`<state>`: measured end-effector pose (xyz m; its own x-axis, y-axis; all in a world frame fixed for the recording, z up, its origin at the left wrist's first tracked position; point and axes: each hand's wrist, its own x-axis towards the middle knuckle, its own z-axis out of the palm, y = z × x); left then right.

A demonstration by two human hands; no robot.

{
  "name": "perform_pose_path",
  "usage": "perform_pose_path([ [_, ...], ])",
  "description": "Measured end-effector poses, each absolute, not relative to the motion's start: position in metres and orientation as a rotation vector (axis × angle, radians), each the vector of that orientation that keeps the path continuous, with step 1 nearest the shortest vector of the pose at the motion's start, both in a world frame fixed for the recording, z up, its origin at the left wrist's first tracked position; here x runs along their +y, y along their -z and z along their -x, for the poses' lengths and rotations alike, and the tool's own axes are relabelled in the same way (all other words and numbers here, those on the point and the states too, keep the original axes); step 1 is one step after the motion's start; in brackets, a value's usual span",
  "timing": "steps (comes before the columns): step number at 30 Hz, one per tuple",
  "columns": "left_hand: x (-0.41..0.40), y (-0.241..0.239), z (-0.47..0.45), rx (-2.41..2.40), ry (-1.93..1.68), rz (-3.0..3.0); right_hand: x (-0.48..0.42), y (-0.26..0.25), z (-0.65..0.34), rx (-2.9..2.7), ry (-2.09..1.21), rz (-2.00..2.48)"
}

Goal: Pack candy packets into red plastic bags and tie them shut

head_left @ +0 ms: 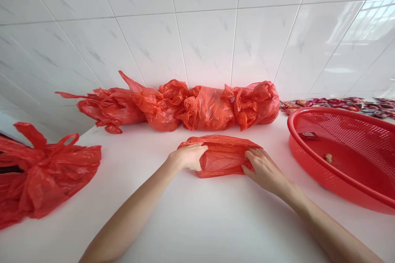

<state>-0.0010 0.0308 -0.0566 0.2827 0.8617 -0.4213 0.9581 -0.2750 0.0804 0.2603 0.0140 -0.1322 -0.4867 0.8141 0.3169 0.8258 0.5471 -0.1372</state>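
Note:
A red plastic bag (225,158) lies on the white table in front of me, its mouth spread wide toward me. On its left side my left hand (191,156) grips the rim, with the thumb across the edge and some fingers hidden by the film. My right hand (262,168) pinches the opposite rim, fingers curled over the plastic. Between the two hands the bag's inside shows, and I see nothing in it.
Several filled, knotted red bags (211,109) line the tiled wall. Another red bag (46,176) sits at the left edge. To the right stands a red mesh basket (345,119) holding a small tan piece (328,158) and a small packet (308,135). Small wrapped packets (336,104) lie behind it.

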Motion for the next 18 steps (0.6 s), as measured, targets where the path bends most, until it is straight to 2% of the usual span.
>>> perform_pose_path([
  [9, 0.023, 0.053, -0.004, 1.601, 0.487, -2.138, 0.012, 0.135, -0.263, -2.455, 0.094, 1.331],
  [18, 0.008, 0.035, -0.023, 1.092, -0.157, -2.462, 0.016, 0.135, -0.267, -2.409, 0.113, 1.261],
])
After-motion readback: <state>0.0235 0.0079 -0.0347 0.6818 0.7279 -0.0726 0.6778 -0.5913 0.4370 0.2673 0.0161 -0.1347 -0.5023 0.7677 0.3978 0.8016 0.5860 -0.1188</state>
